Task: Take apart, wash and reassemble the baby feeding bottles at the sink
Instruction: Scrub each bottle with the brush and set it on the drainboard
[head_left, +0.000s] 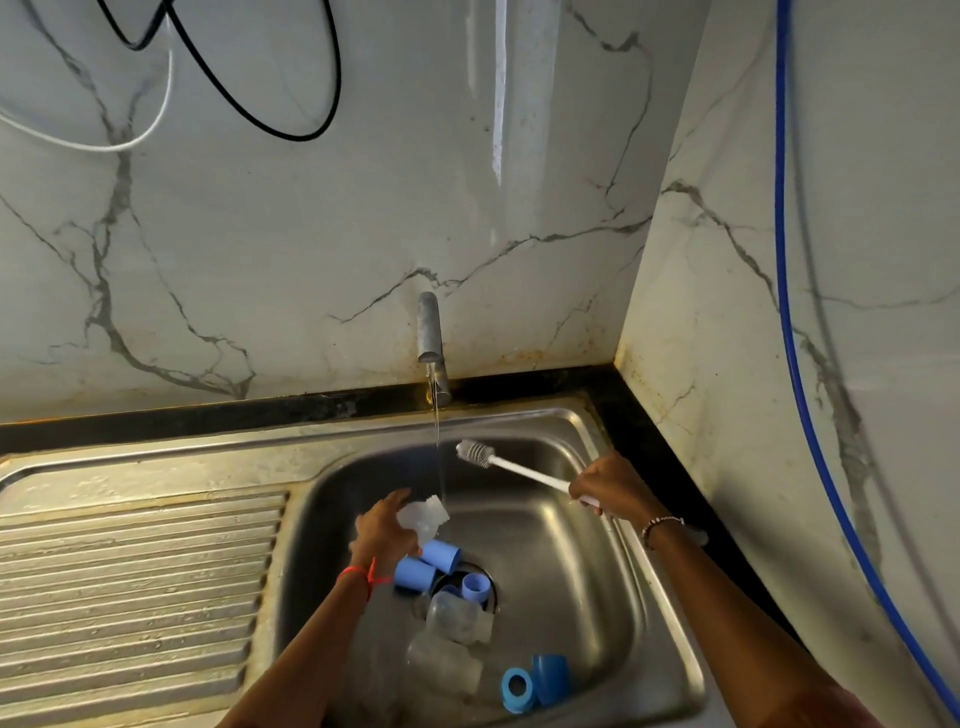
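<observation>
My left hand (382, 530) holds a clear plastic bottle part (423, 517) under the thin stream of water from the tap (431, 332). In my right hand (608, 486) I grip the white handle of a bottle brush (475, 453), its bristled head raised beside the stream, clear of the part. On the sink (571, 545) floor lie two blue caps (426, 564), a blue ring (475, 587) by the drain, two clear bottle bodies (452, 616), and a blue ring and cap (535, 683) near the front.
A ribbed steel draining board (135, 582) spreads to the left of the basin. A black counter edge (665, 467) runs behind and to the right. Marble walls close the corner, with a blue hose (784, 260) on the right and black and white cables (291, 104) upper left.
</observation>
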